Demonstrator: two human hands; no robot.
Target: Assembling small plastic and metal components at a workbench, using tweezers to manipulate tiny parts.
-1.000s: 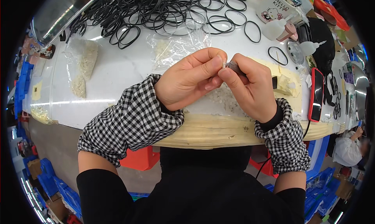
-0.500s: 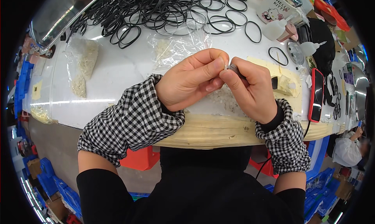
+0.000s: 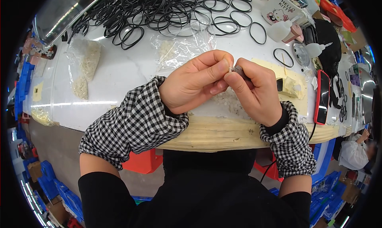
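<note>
Left hand (image 3: 195, 80): fingers pinched on small whitish bit (image 3: 230, 69), mostly hidden at the tips, shape unclear. Right hand (image 3: 256, 89), just right of those fingers: pinched on dark grey piece (image 3: 240, 70), partly covered. Can't tell if pieces touch. Vs 1 s ago: bit slightly lower.

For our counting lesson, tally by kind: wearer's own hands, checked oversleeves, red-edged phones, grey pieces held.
Left hand and right hand: 2
Left oversleeve and right oversleeve, checked: 2
Red-edged phone: 1
Grey piece, held: 1
Total: 6
</note>
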